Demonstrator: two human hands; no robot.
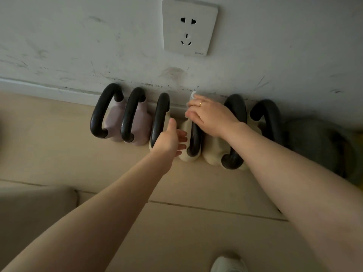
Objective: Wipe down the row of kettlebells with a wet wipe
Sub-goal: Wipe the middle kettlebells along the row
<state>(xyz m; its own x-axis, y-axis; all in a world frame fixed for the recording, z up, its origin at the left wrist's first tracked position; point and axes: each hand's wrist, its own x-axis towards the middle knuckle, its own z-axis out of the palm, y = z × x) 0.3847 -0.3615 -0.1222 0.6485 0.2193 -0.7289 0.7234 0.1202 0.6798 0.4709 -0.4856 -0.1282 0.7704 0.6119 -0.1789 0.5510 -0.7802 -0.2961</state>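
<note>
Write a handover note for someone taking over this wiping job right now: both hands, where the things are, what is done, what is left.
Right hand: presses the wet wipe onto the handle top of the fourth kettlebell from the left.
Left hand: open, fingers against that kettlebell's cream body, steadying it.
Row: kettlebells stand along the skirting board; two pink ones at the left, cream ones in the middle, dark ones at the right.
Done: cannot tell which are already wiped.
Left: finish this one, then the others.
</note>
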